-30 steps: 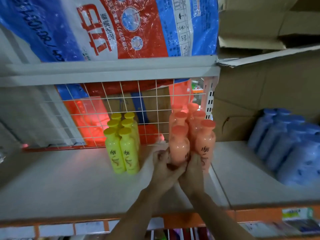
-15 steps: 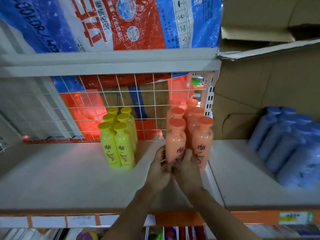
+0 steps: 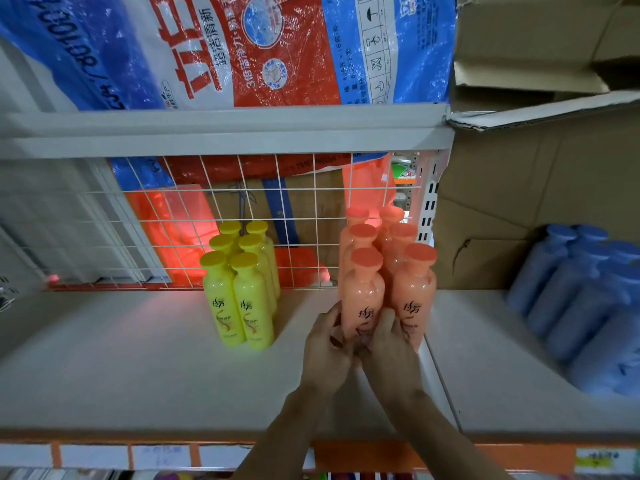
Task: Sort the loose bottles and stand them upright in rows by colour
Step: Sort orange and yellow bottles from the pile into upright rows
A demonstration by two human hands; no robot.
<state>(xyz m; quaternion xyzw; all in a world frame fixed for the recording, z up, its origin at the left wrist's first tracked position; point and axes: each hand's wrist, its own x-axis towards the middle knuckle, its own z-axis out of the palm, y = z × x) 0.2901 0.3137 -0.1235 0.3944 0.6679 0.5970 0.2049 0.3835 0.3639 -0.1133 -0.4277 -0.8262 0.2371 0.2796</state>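
Observation:
Several orange bottles (image 3: 394, 251) stand upright in two rows at the right end of the white shelf (image 3: 138, 368). My left hand (image 3: 325, 344) and my right hand (image 3: 388, 344) wrap the base of the front-left orange bottle (image 3: 363, 292), which stands upright. My right hand also touches the front-right orange bottle (image 3: 414, 292). Several yellow bottles (image 3: 242, 271) stand upright in two rows to the left. Several blue bottles (image 3: 581, 292) stand in rows on the neighbouring shelf at the right.
A white wire grid (image 3: 242, 216) backs the shelf. A large printed sack (image 3: 225, 46) lies on the shelf above. A cardboard box (image 3: 519, 202) stands between the orange and blue bottles. An orange price rail (image 3: 363, 455) runs along the shelf's front edge.
Both hands stay closed around the base of the front-left orange bottle. The view has shifted slightly, and the bottle stands straighter beside its neighbour.

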